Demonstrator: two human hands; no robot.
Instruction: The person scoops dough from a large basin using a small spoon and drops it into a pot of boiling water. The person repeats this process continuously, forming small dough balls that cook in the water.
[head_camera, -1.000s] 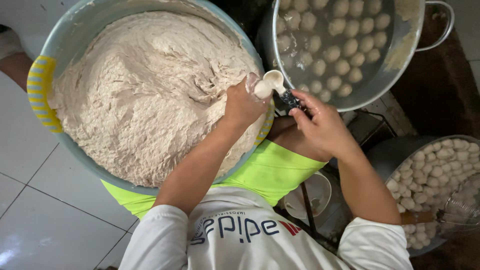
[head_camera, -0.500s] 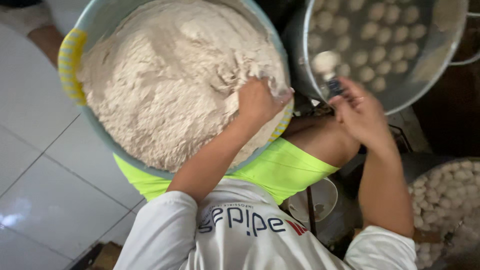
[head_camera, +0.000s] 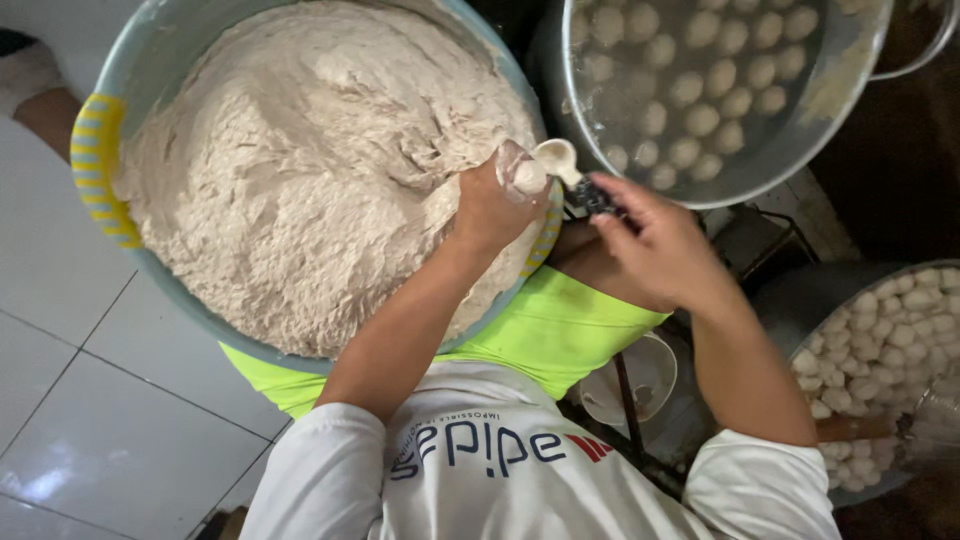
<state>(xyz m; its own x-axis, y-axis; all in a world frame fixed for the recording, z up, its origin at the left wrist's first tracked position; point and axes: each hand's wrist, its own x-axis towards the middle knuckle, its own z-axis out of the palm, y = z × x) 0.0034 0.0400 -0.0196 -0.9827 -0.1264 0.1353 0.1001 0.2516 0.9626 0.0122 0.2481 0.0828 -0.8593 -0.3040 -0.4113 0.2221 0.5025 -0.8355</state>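
Right hand (head_camera: 650, 240) brought spoon (head_camera: 558, 160) back to left hand (head_camera: 495, 205)

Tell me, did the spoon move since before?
Yes. The spoon, held in the right hand, came back from over the pot of balls to the basin rim, beside the left hand.

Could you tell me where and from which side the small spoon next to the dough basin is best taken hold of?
Take the spoon by its dark handle, coming from the lower right, as the right hand does. The pale bowl points up-left toward the lump squeezed out of the left hand, so that end should probably stay free; the handle end sticks out clear of the basin rim.
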